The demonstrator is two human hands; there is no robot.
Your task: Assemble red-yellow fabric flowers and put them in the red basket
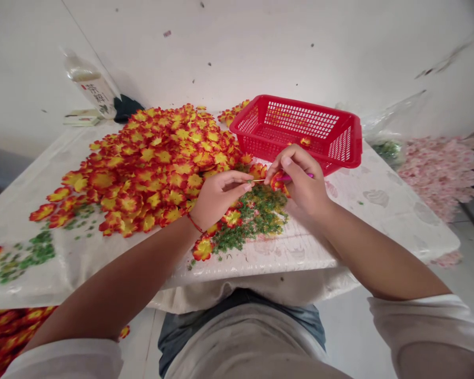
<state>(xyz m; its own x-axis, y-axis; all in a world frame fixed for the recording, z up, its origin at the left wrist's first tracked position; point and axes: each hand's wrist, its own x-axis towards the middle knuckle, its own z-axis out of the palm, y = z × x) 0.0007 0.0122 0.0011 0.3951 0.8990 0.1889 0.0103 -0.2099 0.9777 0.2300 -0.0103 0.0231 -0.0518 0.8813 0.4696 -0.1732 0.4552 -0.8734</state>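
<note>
I have the left hand (219, 200) with fingers together on what looks like a thin wire (258, 180), long axis level, tip running right into the red-and-yellow fabric blossom (278, 184) clamped by the right hand (302, 187).

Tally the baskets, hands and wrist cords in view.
Red plastic basket: 1
Left hand, right hand: 2
Red wrist cord: 1
Total: 4
</note>
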